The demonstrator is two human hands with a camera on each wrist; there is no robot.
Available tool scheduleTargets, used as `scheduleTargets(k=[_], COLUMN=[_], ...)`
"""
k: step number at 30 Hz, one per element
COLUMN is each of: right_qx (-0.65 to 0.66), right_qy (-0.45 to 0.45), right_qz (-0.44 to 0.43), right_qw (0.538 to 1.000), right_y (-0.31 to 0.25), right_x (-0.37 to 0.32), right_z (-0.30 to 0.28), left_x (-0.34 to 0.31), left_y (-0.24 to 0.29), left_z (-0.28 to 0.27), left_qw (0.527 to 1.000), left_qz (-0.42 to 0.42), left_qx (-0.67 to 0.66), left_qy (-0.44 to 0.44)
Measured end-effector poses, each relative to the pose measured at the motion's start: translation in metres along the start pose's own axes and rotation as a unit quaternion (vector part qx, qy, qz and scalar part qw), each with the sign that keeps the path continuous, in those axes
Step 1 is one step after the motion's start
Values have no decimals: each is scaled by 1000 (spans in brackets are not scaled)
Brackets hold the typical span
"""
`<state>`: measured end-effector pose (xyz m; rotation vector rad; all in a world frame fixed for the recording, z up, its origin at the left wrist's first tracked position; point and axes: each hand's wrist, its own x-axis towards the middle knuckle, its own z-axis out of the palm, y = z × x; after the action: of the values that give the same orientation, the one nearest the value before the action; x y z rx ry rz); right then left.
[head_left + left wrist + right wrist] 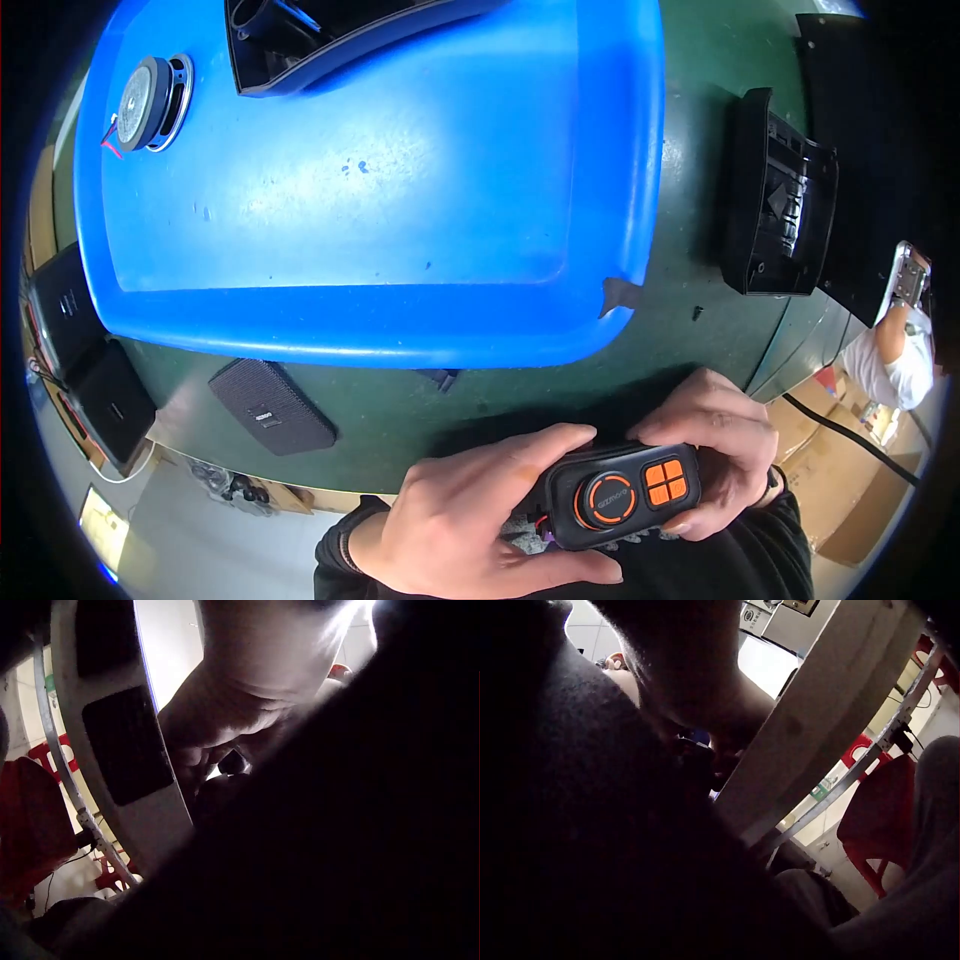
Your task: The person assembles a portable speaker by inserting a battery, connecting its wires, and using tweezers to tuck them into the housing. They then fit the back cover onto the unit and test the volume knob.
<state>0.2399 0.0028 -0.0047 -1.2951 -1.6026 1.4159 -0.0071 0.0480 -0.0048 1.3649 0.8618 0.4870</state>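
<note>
Close to my body, over the near edge of the table, both hands hold a small black control panel (640, 512) with a round, orange-ringed knob and several orange buttons. My left hand (455, 515) grips its left end between thumb and fingers. Thin coloured wires (546, 530) show at that end, partly hidden by the hand. Around the right end curl the fingers of my right hand (735, 445), thumb and fingertips at its edges. Both wrist views are dark: the left hand (255, 697) and right hand (682, 667) appear there mostly in shadow.
A large blue plastic board (380, 220) lies on the green table (690, 330). On it are a round speaker driver (140, 105) and a black housing (300, 50). A black grille (270, 408) lies near the front edge, a black open casing (785, 205) at the right.
</note>
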Motion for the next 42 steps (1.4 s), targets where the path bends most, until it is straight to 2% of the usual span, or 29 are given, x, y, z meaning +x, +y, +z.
scheduleTargets(k=[2,4,5,8,13,16,26,28,29,36,38,40,42], right_qx=[-6,-14,-11,-5,20,25,32,32,24,-13,-7,-17,-11], right_qy=[14,28,25,22,4,0,7,13,21,47,44,60,64], right_qz=[-15,-28,-27,-27,2,9,10,3,-6,-43,-31,-75,-43], right_qw=[1000,999,999,999,1000,1000,999,999,999,998,999,995,997], right_y=[6,8,8,8,0,-1,0,0,-1,1,3,10,12], right_x=[-3,-4,-4,-5,0,0,1,3,2,5,7,9,10], right_z=[4,5,5,5,-2,-3,-2,-1,-3,-4,0,6,13], left_x=[-2,-7,-5,-2,-5,4,5,1,2,8,2,-2,-11], left_y=[-4,-12,-11,-8,-20,-7,-10,-21,-11,4,-5,-7,-13], left_z=[2,4,3,0,7,4,0,0,1,-1,-2,-4,-9], left_qw=[1000,998,998,999,996,999,999,993,995,996,993,981,976], left_qz=[0,52,51,35,86,39,45,101,48,33,55,81,88], left_qx=[-6,17,17,35,22,-16,0,56,81,85,102,165,185], left_qy=[-8,28,27,-14,31,-6,-18,17,16,2,20,59,80])
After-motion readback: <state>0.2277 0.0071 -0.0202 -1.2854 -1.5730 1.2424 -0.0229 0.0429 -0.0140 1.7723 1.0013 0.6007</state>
